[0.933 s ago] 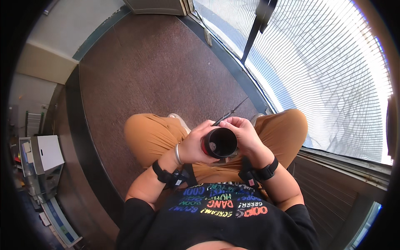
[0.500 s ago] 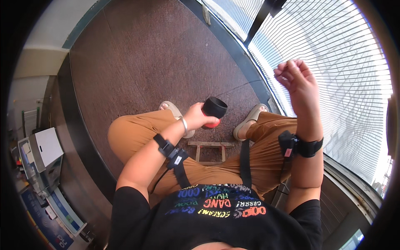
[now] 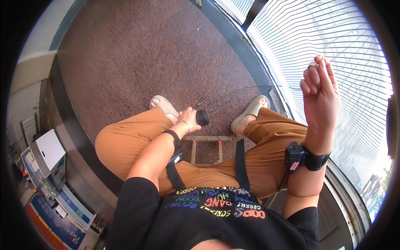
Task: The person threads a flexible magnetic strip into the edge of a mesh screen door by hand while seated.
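My left hand (image 3: 188, 118) is wrapped round a black cup-shaped thing (image 3: 203, 118), low between my knees. Its red lower part, visible a moment earlier, is hidden now. A thin dark line (image 3: 237, 90) runs over the floor from near this hand toward the window side; whether it joins the black thing or is a cord, I cannot tell. Raised high at the right, in front of the bright slatted window, my right hand (image 3: 320, 85) has thumb and fingertips pinched together. What is in that pinch, if anything, is too small to make out.
Between my sandalled feet is a small wooden frame (image 3: 207, 138) on the brown speckled floor (image 3: 137, 54). A slatted window (image 3: 333, 37) curves along the right. At the left stands a cabinet or stand (image 3: 54, 154) with a white panel. Black straps and small devices sit on both forearms.
My right hand has moved out to the right, with its fingers drawn together. My left hand has shifted left and turned, and the black thing has tilted with it.
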Motion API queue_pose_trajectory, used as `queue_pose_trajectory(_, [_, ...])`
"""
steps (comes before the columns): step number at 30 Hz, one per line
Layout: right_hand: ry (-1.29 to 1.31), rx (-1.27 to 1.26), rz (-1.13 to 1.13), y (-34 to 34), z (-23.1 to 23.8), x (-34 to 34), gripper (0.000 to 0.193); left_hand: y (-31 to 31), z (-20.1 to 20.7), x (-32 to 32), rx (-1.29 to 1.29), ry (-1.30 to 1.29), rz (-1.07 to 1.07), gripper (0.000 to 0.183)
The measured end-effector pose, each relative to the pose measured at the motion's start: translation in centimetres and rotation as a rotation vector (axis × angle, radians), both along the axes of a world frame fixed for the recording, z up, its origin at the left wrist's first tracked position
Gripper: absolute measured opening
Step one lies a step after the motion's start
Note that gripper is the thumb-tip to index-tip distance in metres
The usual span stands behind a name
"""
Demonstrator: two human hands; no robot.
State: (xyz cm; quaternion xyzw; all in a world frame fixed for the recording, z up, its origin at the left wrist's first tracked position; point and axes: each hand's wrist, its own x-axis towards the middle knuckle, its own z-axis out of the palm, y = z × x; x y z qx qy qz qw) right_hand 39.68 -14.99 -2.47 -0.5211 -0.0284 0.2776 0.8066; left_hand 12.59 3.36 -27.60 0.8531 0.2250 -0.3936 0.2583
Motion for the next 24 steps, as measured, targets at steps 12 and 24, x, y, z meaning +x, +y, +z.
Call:
queue_pose_trajectory(12, [0.159, -0.080, 0.041, 1.0, -0.5, -0.7, 0.013, -0.8, -1.4, 1.3, 0.045, -0.079, -0.053, 0.054])
queue_pose_trajectory(24, [0.087, -0.288, 0.300, 1.2, -2.2, -0.9, 0.012, 0.4, -1.4, 1.9, 0.022, -0.049, 0.134, 0.066])
